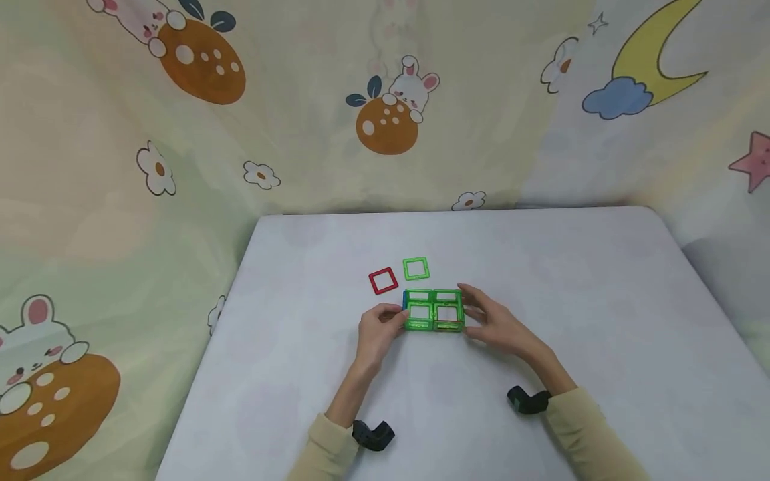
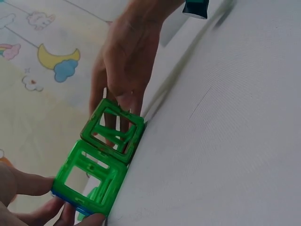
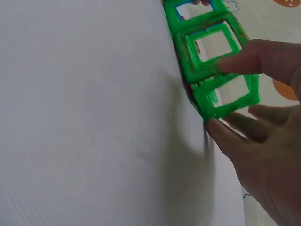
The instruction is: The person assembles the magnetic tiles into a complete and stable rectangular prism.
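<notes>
A block of green magnetic tiles [image 1: 434,310], two open-framed cubes side by side, stands on the white table. My left hand [image 1: 379,334] holds its left end, thumb and fingertips on the frame, in the head view. A blue tile edge [image 2: 77,203] shows beside those fingers in the left wrist view. My right hand [image 1: 499,324] grips the other end, with the thumb on the front face and the fingers spread along the side and back. That right cube's frames [image 3: 214,49] show closely in the right wrist view. The contact of the rear fingertips is partly hidden.
A loose red square tile [image 1: 373,283] and a loose green square tile [image 1: 416,278] lie flat just behind the block. The white table [image 1: 301,374] runs back to a patterned cloth backdrop [image 1: 313,133]. Black wrist-worn devices [image 1: 374,435] sit near the cuffs.
</notes>
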{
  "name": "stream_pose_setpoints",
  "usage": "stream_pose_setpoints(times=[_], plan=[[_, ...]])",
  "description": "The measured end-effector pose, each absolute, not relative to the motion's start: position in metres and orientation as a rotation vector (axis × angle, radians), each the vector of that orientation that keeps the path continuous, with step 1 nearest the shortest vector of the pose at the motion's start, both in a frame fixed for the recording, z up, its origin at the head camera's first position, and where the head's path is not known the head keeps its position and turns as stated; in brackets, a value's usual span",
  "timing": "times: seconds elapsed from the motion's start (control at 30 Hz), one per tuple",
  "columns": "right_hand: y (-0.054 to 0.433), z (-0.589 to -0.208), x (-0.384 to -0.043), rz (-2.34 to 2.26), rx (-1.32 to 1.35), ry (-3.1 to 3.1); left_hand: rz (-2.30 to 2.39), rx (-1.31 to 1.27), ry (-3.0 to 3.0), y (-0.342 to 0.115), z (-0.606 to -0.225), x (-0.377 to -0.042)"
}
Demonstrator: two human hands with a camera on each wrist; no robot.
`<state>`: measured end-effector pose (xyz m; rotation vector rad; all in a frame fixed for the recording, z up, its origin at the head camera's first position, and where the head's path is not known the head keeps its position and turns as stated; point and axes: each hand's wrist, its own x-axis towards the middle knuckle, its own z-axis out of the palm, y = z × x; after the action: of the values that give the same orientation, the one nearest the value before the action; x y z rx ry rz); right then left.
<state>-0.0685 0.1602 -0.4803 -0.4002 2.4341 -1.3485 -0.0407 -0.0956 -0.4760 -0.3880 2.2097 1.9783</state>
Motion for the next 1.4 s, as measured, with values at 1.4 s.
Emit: stream_pose_setpoints(times=[1.4], plan=[[0.174, -0.487, -0.075, -1.465, -0.396, 2.388, 0.398, 0.748, 2.75, -0.084, -0.466, -0.186]])
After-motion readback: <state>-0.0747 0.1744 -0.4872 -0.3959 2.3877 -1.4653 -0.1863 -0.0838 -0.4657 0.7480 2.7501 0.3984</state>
